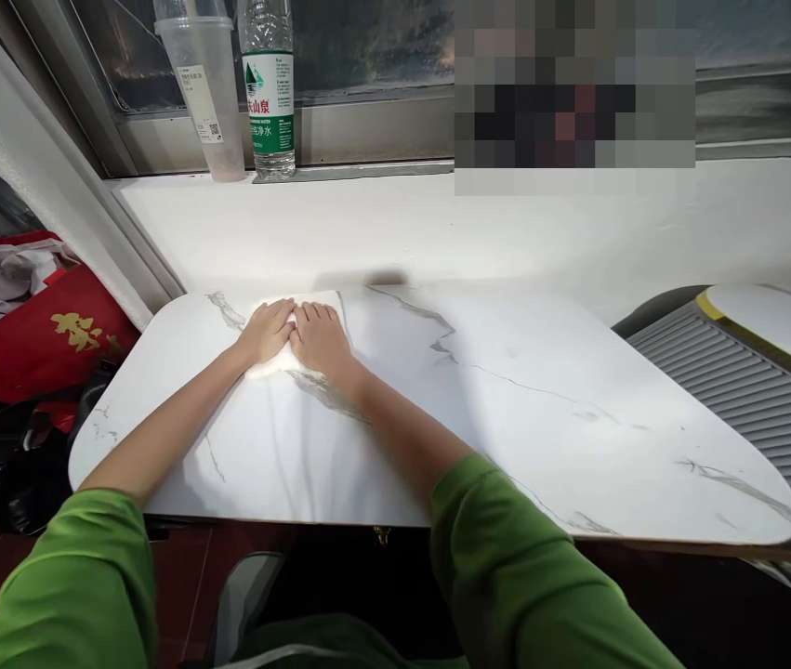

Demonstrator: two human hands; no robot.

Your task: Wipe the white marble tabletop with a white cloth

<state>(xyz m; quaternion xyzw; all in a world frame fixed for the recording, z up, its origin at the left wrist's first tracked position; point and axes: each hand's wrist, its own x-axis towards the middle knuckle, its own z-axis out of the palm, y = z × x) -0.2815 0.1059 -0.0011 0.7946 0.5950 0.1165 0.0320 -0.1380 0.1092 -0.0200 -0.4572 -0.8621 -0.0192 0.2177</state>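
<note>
A folded white cloth (325, 299) lies on the white marble-patterned tabletop (548, 446), left of the middle and close to the wall. My left hand (267, 333) presses on the cloth's left part with bent fingers. Side by side with it, touching near the thumbs, my right hand (320, 339) grips the cloth from above with its fingers curled forward. Most of the cloth is hidden beneath both hands. Both arms reach forward in green sleeves.
On the window ledge stand a clear plastic cup (208, 102) and a water bottle (273, 102). A red bag (53, 325) with white fabric sits left of the table. To the right are a grey ribbed seat (730, 390) and another white tabletop (778, 311). A stool (248, 585) is below.
</note>
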